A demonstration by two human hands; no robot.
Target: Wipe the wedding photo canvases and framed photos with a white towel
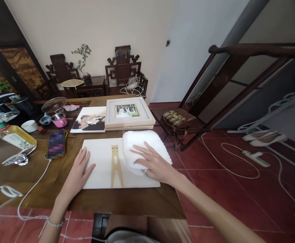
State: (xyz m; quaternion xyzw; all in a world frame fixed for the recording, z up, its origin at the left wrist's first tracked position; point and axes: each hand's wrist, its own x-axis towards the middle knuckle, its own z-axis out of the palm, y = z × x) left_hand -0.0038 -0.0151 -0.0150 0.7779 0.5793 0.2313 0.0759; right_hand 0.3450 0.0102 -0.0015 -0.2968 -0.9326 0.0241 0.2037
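Observation:
A white board (99,162), face down with a tan wooden stand strip (116,166) on its back, lies on the wooden table (127,202). My left hand (79,168) rests flat on its left edge, fingers stretched out. My right hand (153,162) lies flat, fingers spread, on a fluffy white cloth (142,143) that covers the board's right part.
Behind the board sit stacked picture frames (129,113) and a photo print (89,119). At the left are a phone (56,143) with a white cable, a bottle (14,135), a pink pot (59,119) and bowls. A stool with a bag (176,118), stair rails and floor cables stand right.

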